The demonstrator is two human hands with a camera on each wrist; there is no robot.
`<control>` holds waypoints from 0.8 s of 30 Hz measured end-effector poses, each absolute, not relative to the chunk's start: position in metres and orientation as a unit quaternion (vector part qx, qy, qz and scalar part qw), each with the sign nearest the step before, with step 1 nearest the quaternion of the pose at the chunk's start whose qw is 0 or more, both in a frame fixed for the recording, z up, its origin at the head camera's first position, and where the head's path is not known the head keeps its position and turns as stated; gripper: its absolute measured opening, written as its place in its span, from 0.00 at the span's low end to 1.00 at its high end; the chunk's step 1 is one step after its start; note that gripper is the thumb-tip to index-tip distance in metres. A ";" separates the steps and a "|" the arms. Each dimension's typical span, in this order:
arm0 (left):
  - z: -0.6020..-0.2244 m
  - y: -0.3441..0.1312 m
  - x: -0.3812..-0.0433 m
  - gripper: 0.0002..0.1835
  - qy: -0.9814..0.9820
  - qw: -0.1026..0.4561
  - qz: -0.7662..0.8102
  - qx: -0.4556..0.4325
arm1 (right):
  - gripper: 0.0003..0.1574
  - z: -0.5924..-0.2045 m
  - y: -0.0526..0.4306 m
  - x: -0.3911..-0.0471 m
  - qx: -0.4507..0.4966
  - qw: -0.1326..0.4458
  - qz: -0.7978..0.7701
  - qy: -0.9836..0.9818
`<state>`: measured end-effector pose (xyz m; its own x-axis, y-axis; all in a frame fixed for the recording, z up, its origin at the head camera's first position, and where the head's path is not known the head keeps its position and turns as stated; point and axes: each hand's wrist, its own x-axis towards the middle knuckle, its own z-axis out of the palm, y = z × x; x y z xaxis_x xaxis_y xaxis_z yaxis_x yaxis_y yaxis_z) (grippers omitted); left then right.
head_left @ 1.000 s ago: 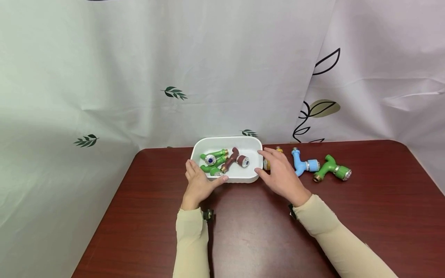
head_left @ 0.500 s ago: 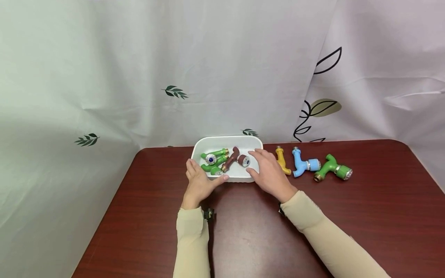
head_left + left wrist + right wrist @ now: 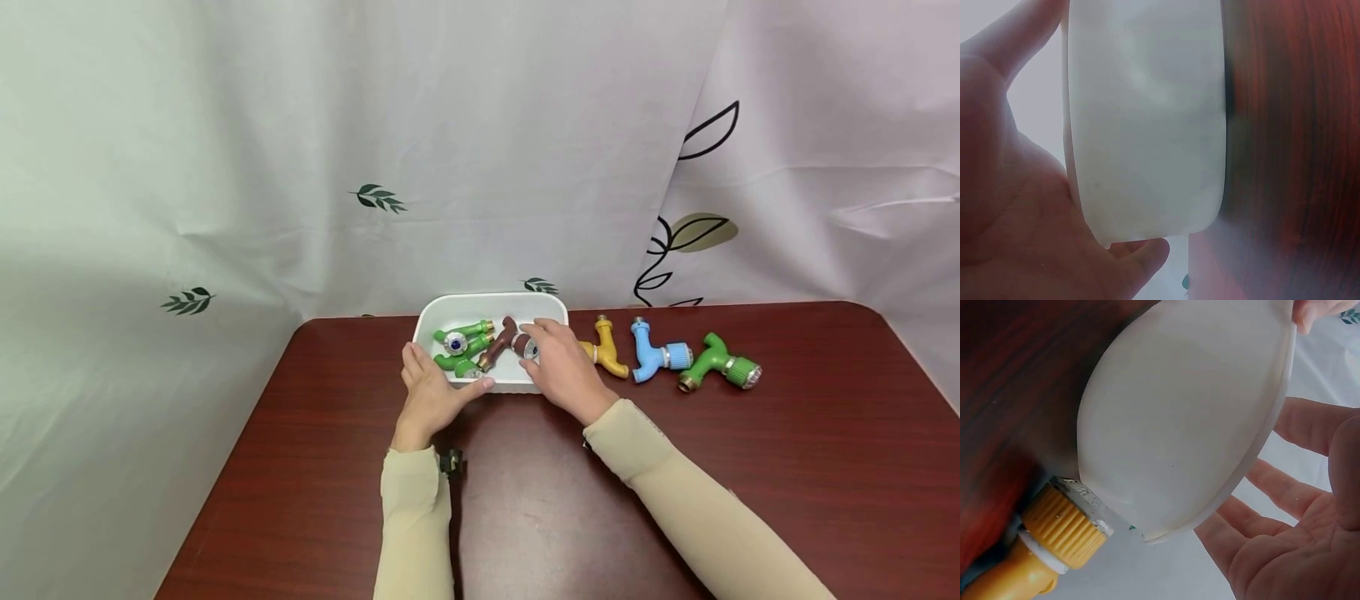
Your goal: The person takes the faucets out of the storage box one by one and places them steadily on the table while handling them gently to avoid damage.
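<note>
A white plastic tub (image 3: 487,305) stands at the back of the table, holding several green taps (image 3: 454,364) and one brown tap (image 3: 497,348). My left hand (image 3: 429,398) grips its near left corner, thumb along the front rim and fingers around the left side. From the right, my right hand (image 3: 562,364) reaches over the rim, thumb and fingers spread on either side of the brown tap's knob. Whether they touch it cannot be told. In the right wrist view the tub's wall (image 3: 1179,425) hides those fingertips.
Just right of the tub lies a yellow tap (image 3: 606,350), its knob partly hidden behind my right hand. Beyond it are a blue tap (image 3: 658,357) and a green tap (image 3: 718,364). A patterned curtain (image 3: 465,150) hangs behind the dark red table (image 3: 525,517).
My right hand has moved left, from the tub's right edge to the brown tap's knob inside, uncovering more of the yellow tap. My left hand and the tub have stayed put.
</note>
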<state>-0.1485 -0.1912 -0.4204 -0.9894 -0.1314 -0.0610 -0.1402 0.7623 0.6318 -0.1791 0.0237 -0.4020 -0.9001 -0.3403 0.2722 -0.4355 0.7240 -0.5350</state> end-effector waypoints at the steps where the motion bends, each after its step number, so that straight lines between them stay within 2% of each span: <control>1: -0.420 -0.191 -0.149 0.75 0.939 0.005 0.337 -0.072 | 0.30 -0.402 0.023 -0.180 0.212 0.080 0.303 -0.926; 24: -0.419 -0.191 -0.148 0.75 0.940 0.005 0.335 -0.070 | 0.29 -0.408 0.009 -0.196 0.210 0.056 0.217 -0.952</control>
